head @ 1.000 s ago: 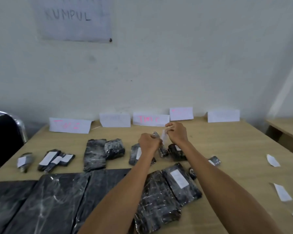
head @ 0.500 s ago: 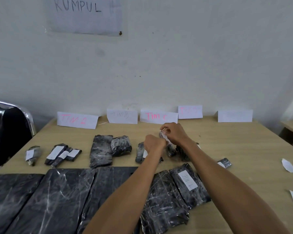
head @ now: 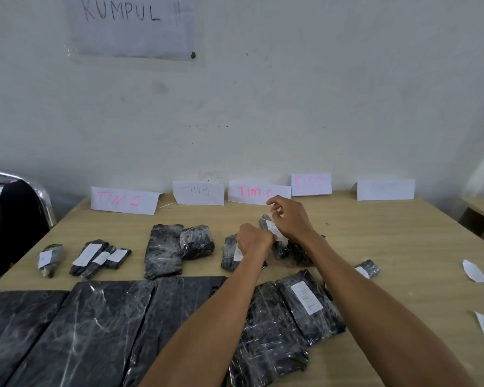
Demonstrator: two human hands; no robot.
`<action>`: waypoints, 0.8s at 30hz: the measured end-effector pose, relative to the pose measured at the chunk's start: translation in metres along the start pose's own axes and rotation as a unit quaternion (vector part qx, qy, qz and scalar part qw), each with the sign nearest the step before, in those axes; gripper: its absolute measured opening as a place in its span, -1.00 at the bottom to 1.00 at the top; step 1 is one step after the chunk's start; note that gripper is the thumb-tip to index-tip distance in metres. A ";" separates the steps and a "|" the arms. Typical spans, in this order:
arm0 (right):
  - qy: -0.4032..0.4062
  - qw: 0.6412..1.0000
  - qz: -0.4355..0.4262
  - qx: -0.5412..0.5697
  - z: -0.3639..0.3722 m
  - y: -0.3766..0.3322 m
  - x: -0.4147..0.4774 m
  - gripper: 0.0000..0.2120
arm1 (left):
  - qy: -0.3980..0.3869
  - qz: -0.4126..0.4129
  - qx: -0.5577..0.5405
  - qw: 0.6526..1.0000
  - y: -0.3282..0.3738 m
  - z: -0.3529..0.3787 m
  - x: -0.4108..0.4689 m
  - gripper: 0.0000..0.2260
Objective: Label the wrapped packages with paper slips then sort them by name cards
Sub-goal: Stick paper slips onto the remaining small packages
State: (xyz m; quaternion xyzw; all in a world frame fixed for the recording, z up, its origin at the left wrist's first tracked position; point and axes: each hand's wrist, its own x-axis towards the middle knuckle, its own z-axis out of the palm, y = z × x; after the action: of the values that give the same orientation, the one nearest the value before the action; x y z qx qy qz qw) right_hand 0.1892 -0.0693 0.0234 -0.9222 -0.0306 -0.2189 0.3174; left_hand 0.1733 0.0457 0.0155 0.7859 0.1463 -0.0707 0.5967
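My left hand (head: 252, 242) grips a small black wrapped package (head: 264, 220) held up over the wooden table (head: 389, 241). A white paper slip (head: 272, 229) lies on the package. My right hand (head: 292, 220) is just above and to the right of it, thumb and forefinger lifted and apart, holding nothing that I can see. Name cards stand along the wall: TIM A (head: 123, 201), TIM B (head: 198, 192), TIM C (head: 256, 192), TIM D (head: 311, 184) and a faint one (head: 386, 189).
Labelled small packages (head: 88, 255) lie at the left, and two unlabelled ones (head: 164, 250) mid-table. Large black wrapped bundles (head: 95, 331) fill the near left, next to a labelled package (head: 309, 303). Loose slips (head: 474, 272) lie at the right. A chair (head: 9, 219) stands left.
My right hand has let go of the slip and lifted its fingers; the slip now lies on the package in my left hand. The camera has shifted slightly.
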 end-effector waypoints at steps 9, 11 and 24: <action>-0.085 0.990 0.085 0.069 -0.017 0.004 -0.013 -0.66 | 0.014 -0.002 -0.001 1.000 -0.002 0.000 0.001 -0.73; -0.109 0.986 0.103 0.074 -0.017 0.007 -0.013 -0.66 | 0.003 -0.005 0.003 1.000 -0.002 0.000 0.001 -0.74; -0.143 0.981 0.099 0.092 -0.023 0.006 -0.016 -0.63 | 0.004 0.009 0.034 0.999 -0.001 0.002 -0.006 -0.80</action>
State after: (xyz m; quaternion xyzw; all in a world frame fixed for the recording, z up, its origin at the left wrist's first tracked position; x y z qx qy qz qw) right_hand 0.1671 -0.0863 0.0298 -0.9095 -0.0043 -0.0490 0.4129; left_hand 0.1674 0.0427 0.0161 0.8074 0.1390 -0.0671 0.5694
